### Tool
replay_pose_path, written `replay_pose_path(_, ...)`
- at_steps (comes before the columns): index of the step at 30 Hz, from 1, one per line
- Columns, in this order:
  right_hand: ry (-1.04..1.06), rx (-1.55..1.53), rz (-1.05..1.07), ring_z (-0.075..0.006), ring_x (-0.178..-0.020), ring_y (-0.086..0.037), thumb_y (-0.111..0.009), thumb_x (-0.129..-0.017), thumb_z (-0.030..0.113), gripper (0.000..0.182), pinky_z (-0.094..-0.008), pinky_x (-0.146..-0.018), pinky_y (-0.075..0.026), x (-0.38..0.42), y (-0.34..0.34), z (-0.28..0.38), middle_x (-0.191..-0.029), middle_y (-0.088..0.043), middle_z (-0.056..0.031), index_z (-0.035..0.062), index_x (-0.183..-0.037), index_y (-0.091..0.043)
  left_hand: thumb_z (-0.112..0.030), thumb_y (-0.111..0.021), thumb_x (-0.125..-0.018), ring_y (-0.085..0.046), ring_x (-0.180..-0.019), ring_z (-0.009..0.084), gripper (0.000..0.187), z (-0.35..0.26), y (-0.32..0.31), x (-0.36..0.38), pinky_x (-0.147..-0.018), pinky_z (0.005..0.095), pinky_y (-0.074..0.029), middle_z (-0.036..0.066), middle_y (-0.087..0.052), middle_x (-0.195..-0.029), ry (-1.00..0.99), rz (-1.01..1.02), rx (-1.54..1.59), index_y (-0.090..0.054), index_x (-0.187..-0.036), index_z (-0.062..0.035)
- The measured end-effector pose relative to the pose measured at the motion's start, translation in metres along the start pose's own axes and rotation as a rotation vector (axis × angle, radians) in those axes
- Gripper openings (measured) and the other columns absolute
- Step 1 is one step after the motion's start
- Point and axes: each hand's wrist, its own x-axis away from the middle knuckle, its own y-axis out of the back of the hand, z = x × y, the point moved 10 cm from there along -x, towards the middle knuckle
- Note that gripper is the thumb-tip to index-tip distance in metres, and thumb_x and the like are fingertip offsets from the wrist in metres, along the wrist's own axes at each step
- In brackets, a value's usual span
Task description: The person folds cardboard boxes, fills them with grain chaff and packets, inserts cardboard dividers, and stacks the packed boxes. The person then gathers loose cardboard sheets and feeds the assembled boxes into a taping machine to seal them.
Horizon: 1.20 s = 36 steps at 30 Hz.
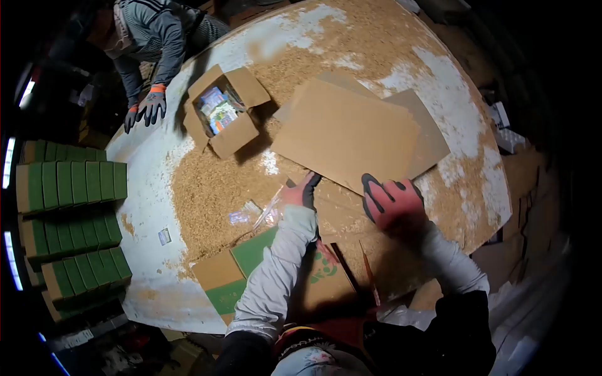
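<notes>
Sheet handling, seemingly: right hand grip pinched cardboard sheet edge; left hand beside it, grip unclear. Any shift needed steady edges.

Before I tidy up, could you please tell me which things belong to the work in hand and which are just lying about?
In hand: cardboard sheets, at the left hand and right hand.

Apparently lying about: open box of packets, stacked green boxes, small flat packet.

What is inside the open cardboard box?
The open cardboard box holds printed packets with blue, white and green on them. Whatever lies beneath them is covered and cannot be seen.
</notes>
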Motion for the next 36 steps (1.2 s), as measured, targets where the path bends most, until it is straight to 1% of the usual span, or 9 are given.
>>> replay_pose_path(4, -0.143, 0.127, -0.022, -0.0189, -0.072, -0.048, -0.051, -0.063, 0.013, 0.021, -0.0308, -0.06, -0.038, 0.053, 0.027, 0.033, -0.096, -0.052, -0.0082, 0.0036, -0.082, -0.056, 0.0, -0.07, -0.062, -0.056, -0.075, 0.0173, 0.041, -0.044, -0.021, 0.079, -0.067, 0.0262, -0.047, 0.012, -0.056, -0.087, -0.041, 0.056, 0.289, -0.048, -0.095, 0.0108)
replay_pose_path(10, -0.546, 0.013, -0.352, -0.023, -0.085, -0.05, -0.062, -0.064, 0.025, 0.031, -0.0347, -0.07, -0.04, 0.181, 0.124, 0.098, -0.098, -0.052, -0.0079, 0.0077, -0.089, -0.055, -0.004, -0.04, -0.085, -0.055, -0.09, 0.0214, 0.031, -0.023, -0.059, 0.182, -0.08, 0.0287, -0.045, 0.017, -0.053, -0.105, -0.001, 0.415, -0.14, -0.043, -0.111, 0.0131)
replay_pose_path(16, -1.035, 0.147, -0.397, -0.0289, -0.083, -0.052, -0.062, -0.059, 0.015, 0.033, -0.0407, -0.07, -0.042, 0.352, 0.141, 0.193, -0.098, -0.054, -0.0124, 0.0046, -0.09, -0.054, -0.012, -0.049, -0.082, -0.055, -0.086, 0.0163, 0.029, 0.051, -0.121, 0.277, -0.077, 0.0257, -0.043, 0.012, -0.058, -0.096, -0.102, 0.817, -0.358, -0.053, -0.102, 0.0092)
replay_pose_path(21, -1.485, 0.104, -0.559, -0.0336, -0.086, -0.052, -0.061, -0.059, 0.013, 0.032, -0.042, -0.071, -0.042, 0.454, 0.147, 0.245, -0.099, -0.054, -0.0149, 0.0065, -0.09, -0.053, -0.015, -0.059, -0.076, -0.053, -0.067, 0.0103, 0.023, 0.116, -0.171, 0.367, -0.057, 0.0209, -0.041, 0.005, -0.059, -0.082, 0.235, 0.711, -0.255, -0.061, -0.089, 0.0038)
replay_pose_path(28, -1.726, 0.024, -0.74, -0.0323, -0.085, -0.053, -0.062, -0.064, 0.013, 0.027, -0.0384, -0.074, -0.042, 0.575, 0.136, 0.237, -0.094, -0.056, -0.0144, 0.0039, -0.089, -0.058, -0.009, -0.065, -0.068, -0.056, -0.076, 0.015, 0.03, 0.231, -0.324, 0.448, -0.066, 0.0253, -0.045, 0.008, -0.058, -0.089, 0.186, 0.858, 0.005, -0.058, -0.091, 0.0077)
replay_pose_path(30, -1.821, 0.06, -0.748, -0.0322, -0.087, -0.053, -0.06, -0.065, 0.011, 0.029, -0.0383, -0.077, -0.042, 0.618, 0.137, 0.232, -0.096, -0.056, -0.014, 0.0031, -0.093, -0.058, -0.019, -0.053, -0.081, -0.053, -0.092, 0.0237, 0.04, 0.23, -0.403, 0.49, -0.081, 0.0325, -0.042, 0.011, -0.056, -0.101, 0.187, 0.987, -0.16, -0.047, -0.112, 0.0038)
replay_pose_path(31, -1.878, -0.008, -0.771, -0.0321, -0.088, -0.053, -0.061, -0.064, 0.01, 0.03, -0.0375, -0.077, -0.042, 0.637, 0.14, 0.229, -0.096, -0.055, -0.0163, 0.0023, -0.092, -0.057, -0.002, -0.065, -0.066, -0.057, -0.08, 0.0222, 0.034, 0.28, -0.465, 0.495, -0.068, 0.0293, -0.048, 0.014, -0.057, -0.094, 0.529, 0.99, 0.357, -0.053, -0.096, 0.0094)
replay_pose_path(32, -1.94, -0.082, -0.787, -0.032, -0.088, -0.054, -0.062, -0.062, 0.009, 0.031, -0.0368, -0.078, -0.043, 0.656, 0.141, 0.226, -0.096, -0.054, -0.0185, 0.0016, -0.092, -0.056, 0.0, -0.066, -0.065, -0.057, -0.079, 0.0236, 0.04, 0.249, -0.505, 0.521, -0.069, 0.0308, -0.048, 0.014, -0.057, -0.092, 0.373, 0.894, 0.26, -0.05, -0.1, 0.0099)
replay_pose_path(36, -1.97, -0.285, -0.903, -0.0239, -0.089, -0.056, -0.056, -0.068, 0.006, 0.031, -0.0301, -0.077, -0.044, 0.718, 0.136, 0.226, -0.095, -0.058, -0.0169, -0.004, -0.097, -0.055, -0.045, -0.064, -0.069, -0.049, -0.084, 0.0303, 0.063, 0.256, -0.665, 0.611, -0.057, 0.0428, -0.05, 0.017, -0.046, -0.109, 0.663, 1.099, -0.154, -0.047, -0.108, 0.0011)
